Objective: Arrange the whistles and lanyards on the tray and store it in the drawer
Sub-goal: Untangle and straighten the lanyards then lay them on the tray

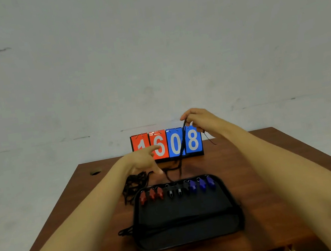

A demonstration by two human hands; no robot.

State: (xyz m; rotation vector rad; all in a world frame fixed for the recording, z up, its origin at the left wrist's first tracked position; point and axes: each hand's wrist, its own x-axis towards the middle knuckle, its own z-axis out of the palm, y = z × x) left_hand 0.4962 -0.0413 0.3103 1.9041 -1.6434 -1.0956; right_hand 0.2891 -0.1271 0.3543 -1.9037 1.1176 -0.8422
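The right hand [197, 119] pinches a black lanyard [182, 143] that looks light, limp and tangle-prone, best held by its loop. The left hand [142, 161] lies open over the tangled pile [135, 183].

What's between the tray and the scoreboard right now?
Head view: a tangle of black lanyards on the table, left hand over it; the right hand pinches one strand.

This is a plain indoor room, seemingly a sports office or store. A brown wooden desk [252, 166] with a cable hole [95, 172] at its far left stands against a bare, scuffed pale wall [149, 52]. A flip scoreboard [166, 144] reading 1608 sits at the desk's far edge. Nearer lie a black tray [188, 225] holding red, black and blue whistles [176, 190], and loose black lanyards [134, 183].
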